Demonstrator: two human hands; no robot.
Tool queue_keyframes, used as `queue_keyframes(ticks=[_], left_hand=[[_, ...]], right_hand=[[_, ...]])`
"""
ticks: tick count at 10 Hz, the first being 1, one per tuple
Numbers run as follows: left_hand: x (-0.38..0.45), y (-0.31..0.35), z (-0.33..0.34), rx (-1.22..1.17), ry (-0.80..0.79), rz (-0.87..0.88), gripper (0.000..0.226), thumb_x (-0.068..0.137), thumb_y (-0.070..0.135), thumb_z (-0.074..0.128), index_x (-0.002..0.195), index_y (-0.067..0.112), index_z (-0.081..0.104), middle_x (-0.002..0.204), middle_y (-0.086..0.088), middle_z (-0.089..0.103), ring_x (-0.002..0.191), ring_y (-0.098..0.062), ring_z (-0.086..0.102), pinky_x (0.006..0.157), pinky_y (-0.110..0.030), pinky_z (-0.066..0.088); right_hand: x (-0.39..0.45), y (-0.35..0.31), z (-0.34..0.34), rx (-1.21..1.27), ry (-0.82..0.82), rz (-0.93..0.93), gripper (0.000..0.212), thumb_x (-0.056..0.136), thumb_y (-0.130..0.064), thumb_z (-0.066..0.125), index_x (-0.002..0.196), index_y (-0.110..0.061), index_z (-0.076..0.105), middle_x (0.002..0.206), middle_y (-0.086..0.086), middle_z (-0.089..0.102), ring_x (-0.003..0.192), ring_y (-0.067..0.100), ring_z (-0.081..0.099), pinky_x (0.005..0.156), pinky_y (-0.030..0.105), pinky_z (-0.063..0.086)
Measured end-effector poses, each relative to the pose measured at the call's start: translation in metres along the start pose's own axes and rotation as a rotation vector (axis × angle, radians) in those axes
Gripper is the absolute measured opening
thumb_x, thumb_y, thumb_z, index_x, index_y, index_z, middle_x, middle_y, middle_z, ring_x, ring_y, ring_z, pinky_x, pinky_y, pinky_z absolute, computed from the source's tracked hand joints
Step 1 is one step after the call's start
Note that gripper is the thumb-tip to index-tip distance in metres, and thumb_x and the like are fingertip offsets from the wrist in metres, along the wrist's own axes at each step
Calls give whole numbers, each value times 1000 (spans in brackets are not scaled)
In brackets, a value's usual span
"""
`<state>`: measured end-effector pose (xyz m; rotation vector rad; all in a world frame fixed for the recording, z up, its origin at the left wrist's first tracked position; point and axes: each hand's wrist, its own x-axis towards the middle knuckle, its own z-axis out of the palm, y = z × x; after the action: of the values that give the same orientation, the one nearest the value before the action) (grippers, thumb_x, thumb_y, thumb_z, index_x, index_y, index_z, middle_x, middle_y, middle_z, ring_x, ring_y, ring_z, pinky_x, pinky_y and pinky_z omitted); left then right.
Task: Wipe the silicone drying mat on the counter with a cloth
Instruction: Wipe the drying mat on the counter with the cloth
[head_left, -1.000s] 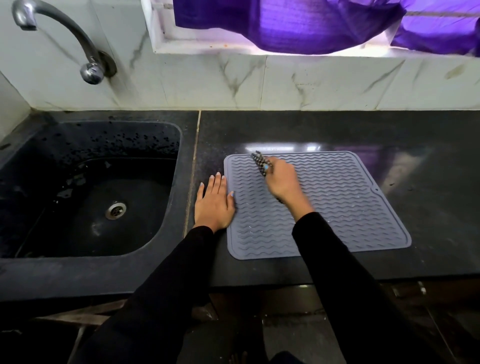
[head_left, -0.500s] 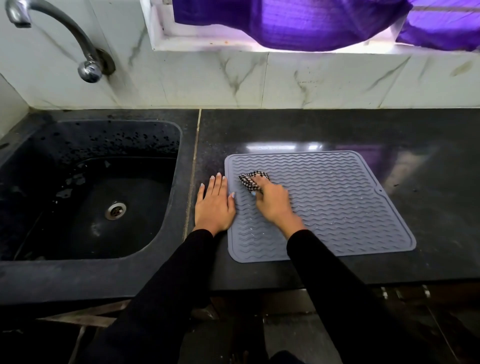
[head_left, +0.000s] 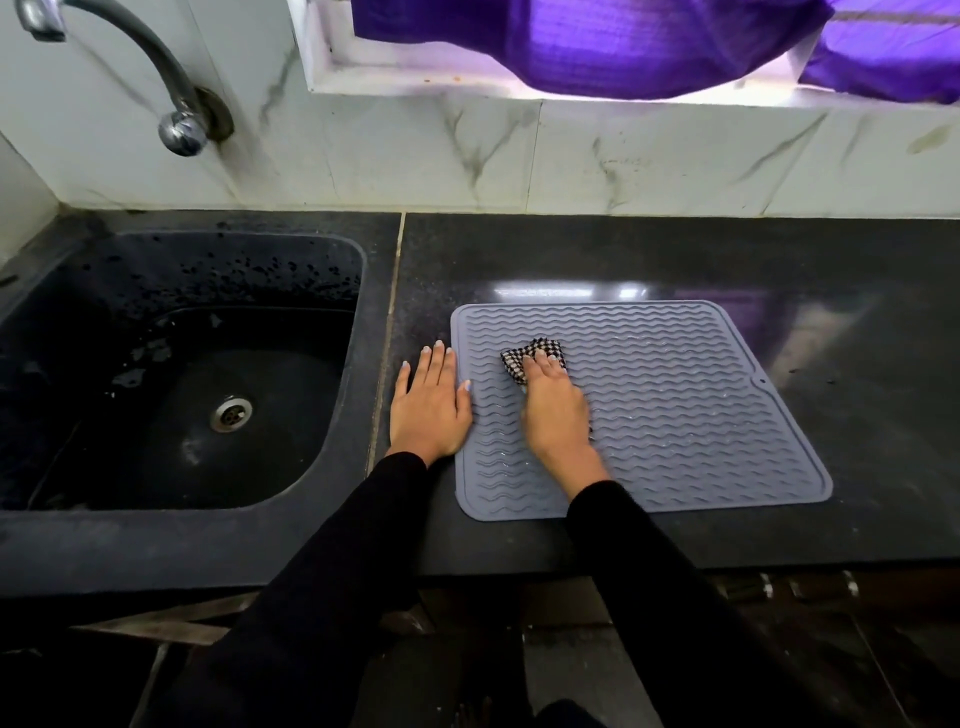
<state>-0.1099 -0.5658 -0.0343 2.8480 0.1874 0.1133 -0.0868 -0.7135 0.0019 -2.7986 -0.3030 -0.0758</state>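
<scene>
grey silicone drying mat (head_left: 675, 405) lies flat on the dark stone counter (head_left: 857, 338), just right of the sink (head_left: 182, 374), its ribbed waves running side to side. right hand (head_left: 553, 410) rests palm-down on the mat's left half, wrist angled back toward the near edge, forearm in a black sleeve (head_left: 649, 597). its fingers lie fairly straight and close together, pressing down on a black-and-white checked cloth (head_left: 522, 356) that bunches out past the fingertips toward the far-left corner. left hand (head_left: 428, 405) lies flat on the counter beside the mat's left edge, fingers straight and together, pointing away from the body, thumb tip reaching onto the mat's rim. a curved metal tap (head_left: 171, 109) hangs above the sink, and purple fabric (head_left: 623, 47) drapes at the window ledge.
</scene>
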Motion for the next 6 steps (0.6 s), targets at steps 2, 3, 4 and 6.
queue_keyframes(ticks=[2,3,4,6], left_hand=[[1,1,0,10,-5,0,62,93,40,9,148,11,12,157,-4,9,145,-16,2,116,-38,-3],[-1,2,-1,1,-10,2,68,88,41,5,148,11,12,157,-4,8,145,-16,2,116,-38,-3],[-1,1,-2,7,-18,4,64,91,40,6,148,11,12,158,-4,8,145,-16,2,117,-38,-3],[-1,1,-2,3,-21,6,66,90,42,5,148,11,12,157,-5,8,145,-17,3,117,-39,-2]], right_hand=[[5,10,3,-43,10,-67,58,90,-3,49,144,-14,31,152,4,30,139,18,31,113,29,25],[9,15,-16,58,-39,-10,48,90,-8,48,136,-21,47,133,8,56,118,29,54,99,35,41],[31,28,-35,363,-140,148,22,88,-16,55,107,-16,66,89,8,66,88,22,61,77,28,45],[44,30,-62,333,7,298,18,89,-15,54,101,-12,67,94,15,67,95,28,61,77,31,44]])
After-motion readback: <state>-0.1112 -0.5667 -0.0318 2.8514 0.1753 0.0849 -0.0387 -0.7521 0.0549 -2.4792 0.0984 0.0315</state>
